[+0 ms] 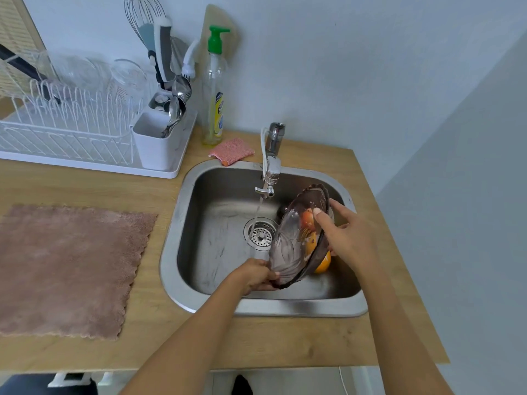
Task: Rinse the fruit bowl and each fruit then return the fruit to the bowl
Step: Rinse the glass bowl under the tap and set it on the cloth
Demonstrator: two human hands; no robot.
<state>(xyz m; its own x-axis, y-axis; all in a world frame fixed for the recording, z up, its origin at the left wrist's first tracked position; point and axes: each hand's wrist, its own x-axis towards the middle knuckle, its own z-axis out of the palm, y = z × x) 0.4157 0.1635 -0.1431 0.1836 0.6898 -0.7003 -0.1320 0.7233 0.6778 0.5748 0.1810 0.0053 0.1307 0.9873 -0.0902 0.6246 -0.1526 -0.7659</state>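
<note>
From my head view, my left hand [254, 273] grips the near rim of the dark glass fruit bowl [296, 238], tipped on edge inside the sink [216, 303]. My right hand [349, 233] steadies its far side, thumb pressed on the rim, fingers [338, 205] straight behind it. Oranges [323, 265] lie just beneath my right hand. Left of both hands, the tap [269, 178] runs a thin stream into the drain [259, 233].

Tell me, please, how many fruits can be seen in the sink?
2 seen: a reddish fruit and an orange, both behind the tilted glass bowl at the sink's right side. The bowl may hide others.
</note>
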